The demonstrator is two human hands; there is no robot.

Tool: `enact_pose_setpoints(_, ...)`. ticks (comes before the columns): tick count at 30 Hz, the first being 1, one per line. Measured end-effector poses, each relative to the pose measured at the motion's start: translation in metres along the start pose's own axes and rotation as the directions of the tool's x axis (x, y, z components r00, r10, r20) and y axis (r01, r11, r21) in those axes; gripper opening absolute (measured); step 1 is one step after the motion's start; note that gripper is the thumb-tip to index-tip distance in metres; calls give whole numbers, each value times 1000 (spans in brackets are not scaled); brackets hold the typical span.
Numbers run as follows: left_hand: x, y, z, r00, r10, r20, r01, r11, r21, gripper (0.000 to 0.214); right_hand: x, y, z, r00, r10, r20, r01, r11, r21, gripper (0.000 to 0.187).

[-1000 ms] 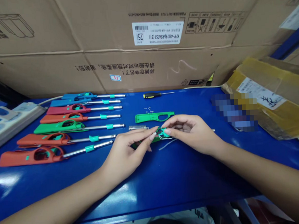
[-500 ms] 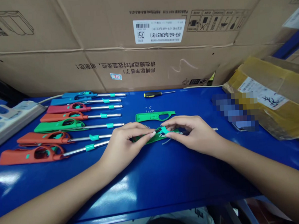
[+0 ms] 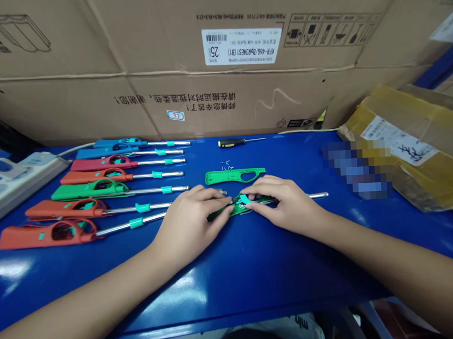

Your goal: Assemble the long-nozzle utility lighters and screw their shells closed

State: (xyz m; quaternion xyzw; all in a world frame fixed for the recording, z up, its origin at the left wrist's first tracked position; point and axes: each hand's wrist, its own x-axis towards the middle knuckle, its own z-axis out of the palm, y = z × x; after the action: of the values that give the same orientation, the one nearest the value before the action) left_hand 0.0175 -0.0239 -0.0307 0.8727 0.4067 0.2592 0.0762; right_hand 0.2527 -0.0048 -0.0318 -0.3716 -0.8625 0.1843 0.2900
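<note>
My left hand (image 3: 198, 214) is closed, its thumb and fingertips pinching a small black part (image 3: 235, 201) over the open green lighter shell (image 3: 234, 211). Between the fingertips of my right hand (image 3: 289, 201) is a teal trigger (image 3: 244, 199), touching the black part. Both hands partly cover the shell, and thin wires show beside the trigger. A metal lighter tube (image 3: 319, 195) sticks out to the right behind my right hand. The matching green half shell (image 3: 232, 176) lies just beyond my hands, its inner side up.
Several lighters (image 3: 67, 209) in red, orange, green and blue lie in a row at left beside a white power strip (image 3: 25, 177). A yellow-black screwdriver (image 3: 230, 143) and small white marks lie toward the back. A taped package (image 3: 411, 149) stands right; a large carton (image 3: 167, 51) walls the back.
The teal trigger and black part have come down closer to the green shell and slightly left. My right hand has shifted left, showing more of the metal tube.
</note>
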Motion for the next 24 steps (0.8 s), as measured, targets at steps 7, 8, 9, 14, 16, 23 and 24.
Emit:
enact_pose_setpoints(7, -3, 8, -5, 995, 0, 100, -17, 984, 175, 33, 0, 3, 1, 998, 63, 27, -64, 997, 51, 21)
enact_pose_setpoints(8, -4, 8, -6, 994, 3, 109, -24, 981, 192, 34, 0, 3, 1, 998, 63, 28, -64, 997, 53, 21)
enact_pose_setpoints(9, -4, 8, -6, 993, 8, 117, -32, 979, 202, 32, 0, 3, 1, 998, 61, 29, -62, 997, 52, 21)
enact_pose_setpoints(14, -6, 7, -6, 991, 26, 129, -55, 973, 225, 28, 0, 2, -1, 997, 58, 57, -61, 997, 44, 22)
enact_pose_setpoints(16, -6, 8, -5, 991, 32, 131, -63, 970, 236, 28, 0, 2, -2, 996, 57, 68, -60, 997, 42, 22)
enact_pose_setpoints(23, -6, 13, -7, 987, 31, 159, -75, 958, 277, 30, -1, 0, -1, 995, 47, 87, -48, 999, 11, 25)
enact_pose_setpoints(24, -6, 13, -7, 986, 37, 160, -81, 957, 280, 30, -1, 0, -2, 995, 47, 87, -49, 999, 15, 25)
